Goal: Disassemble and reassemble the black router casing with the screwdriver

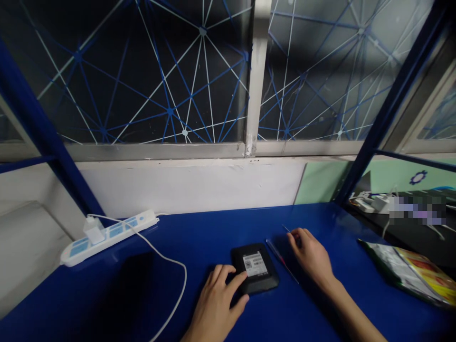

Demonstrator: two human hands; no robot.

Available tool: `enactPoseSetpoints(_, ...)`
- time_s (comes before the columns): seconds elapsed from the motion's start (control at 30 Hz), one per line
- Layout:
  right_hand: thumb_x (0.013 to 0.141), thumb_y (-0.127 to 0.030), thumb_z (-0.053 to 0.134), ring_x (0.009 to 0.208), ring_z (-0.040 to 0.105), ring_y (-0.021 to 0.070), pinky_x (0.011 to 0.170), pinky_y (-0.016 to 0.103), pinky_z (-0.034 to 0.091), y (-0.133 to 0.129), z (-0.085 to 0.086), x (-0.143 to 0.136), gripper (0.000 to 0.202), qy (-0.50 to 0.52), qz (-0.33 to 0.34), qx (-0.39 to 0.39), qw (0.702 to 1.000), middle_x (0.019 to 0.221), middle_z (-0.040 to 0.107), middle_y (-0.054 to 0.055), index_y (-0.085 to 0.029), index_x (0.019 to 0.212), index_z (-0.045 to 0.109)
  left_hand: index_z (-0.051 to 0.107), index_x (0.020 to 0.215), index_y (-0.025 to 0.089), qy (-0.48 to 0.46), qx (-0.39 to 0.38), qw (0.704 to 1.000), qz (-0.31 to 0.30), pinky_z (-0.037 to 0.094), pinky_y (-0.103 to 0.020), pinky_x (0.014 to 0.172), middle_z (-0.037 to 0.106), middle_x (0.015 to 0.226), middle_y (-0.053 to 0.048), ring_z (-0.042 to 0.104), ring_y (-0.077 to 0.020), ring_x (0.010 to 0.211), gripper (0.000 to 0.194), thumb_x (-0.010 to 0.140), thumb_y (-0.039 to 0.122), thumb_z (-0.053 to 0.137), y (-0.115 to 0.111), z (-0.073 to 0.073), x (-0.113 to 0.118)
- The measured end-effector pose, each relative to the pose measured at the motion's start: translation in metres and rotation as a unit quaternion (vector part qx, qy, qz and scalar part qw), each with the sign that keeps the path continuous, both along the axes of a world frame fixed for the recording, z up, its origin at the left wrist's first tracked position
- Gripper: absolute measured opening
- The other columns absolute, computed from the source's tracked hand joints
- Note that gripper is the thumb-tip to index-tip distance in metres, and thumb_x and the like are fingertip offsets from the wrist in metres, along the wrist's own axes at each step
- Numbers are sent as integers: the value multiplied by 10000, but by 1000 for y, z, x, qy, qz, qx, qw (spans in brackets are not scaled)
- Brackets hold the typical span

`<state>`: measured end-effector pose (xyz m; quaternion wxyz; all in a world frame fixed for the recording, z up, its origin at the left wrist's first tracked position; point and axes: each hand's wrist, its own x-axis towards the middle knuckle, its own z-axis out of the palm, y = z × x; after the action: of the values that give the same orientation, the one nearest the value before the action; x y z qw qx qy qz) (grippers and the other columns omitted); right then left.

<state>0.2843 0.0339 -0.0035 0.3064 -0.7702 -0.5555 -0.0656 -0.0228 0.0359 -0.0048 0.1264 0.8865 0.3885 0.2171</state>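
Observation:
A flat black box-shaped device (249, 286) lies on the blue table, a white printed label (255, 264) with a barcode on its top. My left hand (221, 301) rests at its near left corner, fingers spread, the index fingertip on the label's edge and the thumb by the near side. To the right of the device lies a slim screwdriver (281, 260) with a clear and red handle, untouched. Beyond it my right hand (313, 256) is low over the table with curled fingers. From its fingertips a thin metal rod (286, 228) sticks out; the rest of it is hidden.
A white power strip (110, 237) with a plugged-in charger (94, 231) lies at the back left. Its white cable (185, 275) curves across the table left of my hand. On the right is a shiny coloured packet (413, 273). Blue frame posts (384, 99) flank the table before a window.

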Motion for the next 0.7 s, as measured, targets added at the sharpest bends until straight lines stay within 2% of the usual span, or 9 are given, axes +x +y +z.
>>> enactPoseSetpoints(0.13,950,-525,433,868,667,280,720,371,491,-30,-5,36,344,-62,-22,-15,998,900,688,83,-239,880,610,601,1314,339,3,-14,1000,-3,557,-469,941,605,1232,-54,590,-277,1132,436,897,224,656,0,0,0)
enactPoseSetpoints(0.27,862,-586,532,938,682,318,837,431,526,-51,-26,63,412,-14,-12,-65,998,984,710,116,-218,1006,647,590,1315,344,2,-22,1000,4,549,-484,945,599,1237,-45,577,-285,1144,441,894,233,665,-1,1,0)
enactPoseSetpoints(0.4,774,-504,592,952,699,323,876,437,539,-54,-36,69,373,45,16,-57,997,1004,729,131,-213,1000,650,601,1297,346,-7,-8,1000,8,542,-492,940,597,1225,-44,572,-288,1126,427,889,248,683,-3,1,0)
enactPoseSetpoints(0.5,738,-529,609,885,720,314,793,413,562,-53,-26,65,387,102,4,-38,994,967,751,120,-220,964,662,601,1294,343,-9,4,1000,10,534,-490,941,596,1217,-46,568,-286,1117,417,895,250,678,-5,0,-1)
enactPoseSetpoints(0.6,722,-593,630,840,728,307,749,404,573,-54,-5,61,462,154,-27,9,988,932,764,113,-212,979,677,603,1288,337,-11,1,1000,16,533,-475,935,597,1209,-42,571,-276,1108,403,902,233,655,-5,1,-1)
enactPoseSetpoints(0.7,723,-602,667,880,737,294,816,396,582,-57,16,60,514,214,-33,66,974,982,768,104,-203,1048,682,608,1283,328,-10,-4,1000,15,532,-466,933,598,1208,-44,572,-273,1107,394,903,229,648,-4,2,0)
